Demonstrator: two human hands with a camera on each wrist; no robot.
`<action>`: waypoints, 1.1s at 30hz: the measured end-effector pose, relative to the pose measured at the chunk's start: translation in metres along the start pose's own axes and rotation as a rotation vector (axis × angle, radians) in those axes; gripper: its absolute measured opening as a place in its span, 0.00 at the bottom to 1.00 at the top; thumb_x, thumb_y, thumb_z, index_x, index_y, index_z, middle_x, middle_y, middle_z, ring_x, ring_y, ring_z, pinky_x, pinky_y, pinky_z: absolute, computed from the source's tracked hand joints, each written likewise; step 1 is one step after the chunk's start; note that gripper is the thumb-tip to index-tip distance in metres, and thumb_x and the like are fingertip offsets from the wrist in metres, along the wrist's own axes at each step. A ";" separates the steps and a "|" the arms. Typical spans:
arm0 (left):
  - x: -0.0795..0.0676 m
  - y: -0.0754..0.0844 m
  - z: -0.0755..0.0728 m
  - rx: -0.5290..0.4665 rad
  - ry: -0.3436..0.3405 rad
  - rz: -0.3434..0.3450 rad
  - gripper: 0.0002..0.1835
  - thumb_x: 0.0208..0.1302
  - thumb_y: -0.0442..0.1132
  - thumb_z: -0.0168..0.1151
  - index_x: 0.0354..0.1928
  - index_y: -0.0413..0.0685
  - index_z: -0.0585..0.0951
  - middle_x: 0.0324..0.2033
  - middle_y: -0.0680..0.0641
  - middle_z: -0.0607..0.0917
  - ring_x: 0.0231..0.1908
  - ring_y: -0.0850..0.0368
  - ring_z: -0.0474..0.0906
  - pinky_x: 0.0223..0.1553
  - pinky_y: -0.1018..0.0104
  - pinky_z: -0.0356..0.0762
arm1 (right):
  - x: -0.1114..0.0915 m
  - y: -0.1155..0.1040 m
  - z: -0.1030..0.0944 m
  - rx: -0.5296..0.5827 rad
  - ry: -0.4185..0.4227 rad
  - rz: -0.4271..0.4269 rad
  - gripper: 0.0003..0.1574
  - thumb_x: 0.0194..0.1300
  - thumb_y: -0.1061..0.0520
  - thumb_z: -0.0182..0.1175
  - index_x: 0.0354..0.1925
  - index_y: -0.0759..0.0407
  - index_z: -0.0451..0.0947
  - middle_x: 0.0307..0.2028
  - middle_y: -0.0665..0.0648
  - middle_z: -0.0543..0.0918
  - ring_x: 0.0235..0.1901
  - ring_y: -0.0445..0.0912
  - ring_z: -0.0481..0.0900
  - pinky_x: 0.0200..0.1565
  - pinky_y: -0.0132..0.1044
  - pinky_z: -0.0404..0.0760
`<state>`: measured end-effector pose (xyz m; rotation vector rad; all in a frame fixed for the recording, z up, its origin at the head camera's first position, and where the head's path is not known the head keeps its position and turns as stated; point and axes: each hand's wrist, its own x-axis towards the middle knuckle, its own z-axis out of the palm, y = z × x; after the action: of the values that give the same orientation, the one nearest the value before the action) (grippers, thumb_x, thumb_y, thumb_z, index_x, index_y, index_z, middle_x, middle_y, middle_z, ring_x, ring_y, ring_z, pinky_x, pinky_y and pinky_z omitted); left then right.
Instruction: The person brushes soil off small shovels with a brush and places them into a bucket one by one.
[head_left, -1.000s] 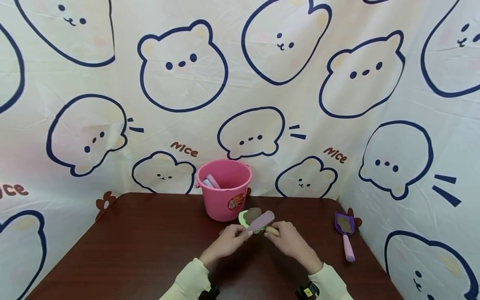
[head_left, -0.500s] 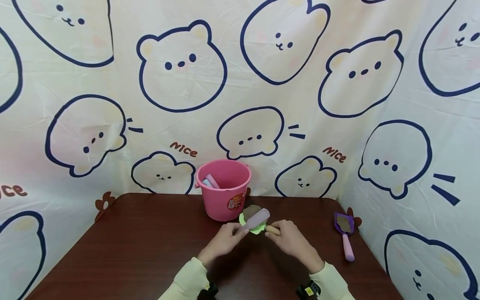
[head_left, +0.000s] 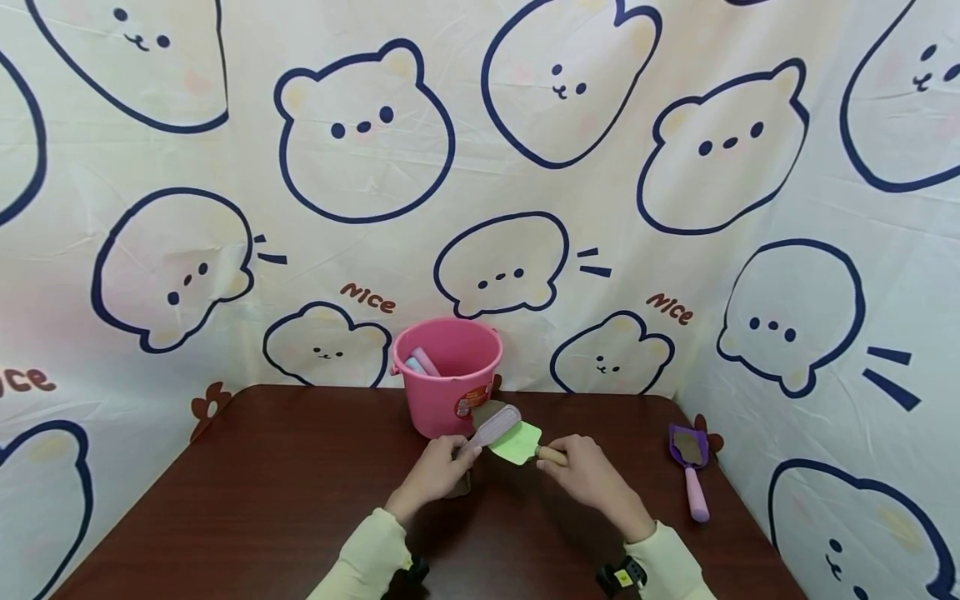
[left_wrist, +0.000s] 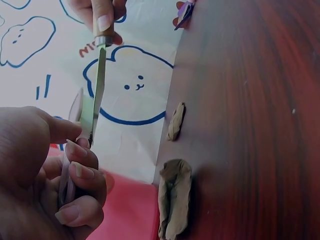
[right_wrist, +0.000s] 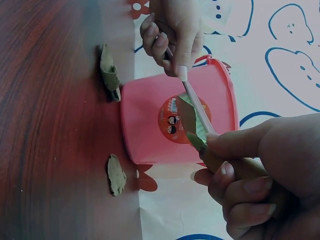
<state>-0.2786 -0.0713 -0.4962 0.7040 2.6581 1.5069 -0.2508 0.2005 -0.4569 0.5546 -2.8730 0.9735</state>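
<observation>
My left hand [head_left: 431,473] grips a pale pink spatula [head_left: 497,425] by its near end. The spatula's flat blade slants up to the right and overlaps the edge of a small green shovel [head_left: 517,444]. My right hand [head_left: 592,477] holds that shovel by its short wooden handle [head_left: 553,455], with the thumb near the metal collar in the right wrist view. Two lumps of brown clay show on the table in the left wrist view: a longer, folded lump of clay [left_wrist: 175,200] and a smaller strip of clay [left_wrist: 176,122]. My left hand partly covers one lump in the head view.
A pink bucket [head_left: 448,404] stands just behind my hands, with pink and light blue sticks [head_left: 422,363] inside. At the right edge of the dark brown table [head_left: 300,500] lies a purple scoop with a pink handle [head_left: 696,496], brown clay in it. Patterned cloth [head_left: 360,142] hangs behind and beside.
My left hand and the spatula have moved slightly left and away. The green shovel's blade now shows its bare face, with brown clay beyond it. More clay shows beside my left hand.
</observation>
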 end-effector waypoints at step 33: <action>0.001 -0.006 -0.014 -0.025 0.048 -0.022 0.18 0.76 0.47 0.57 0.33 0.39 0.79 0.17 0.54 0.69 0.18 0.62 0.64 0.20 0.71 0.62 | -0.007 -0.001 -0.026 0.015 -0.009 0.011 0.09 0.68 0.57 0.66 0.31 0.59 0.83 0.17 0.46 0.61 0.17 0.39 0.62 0.21 0.30 0.62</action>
<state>-0.2847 -0.0846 -0.4933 0.6424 2.6674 1.5682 -0.2452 0.2177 -0.4371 0.5467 -2.8823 0.9973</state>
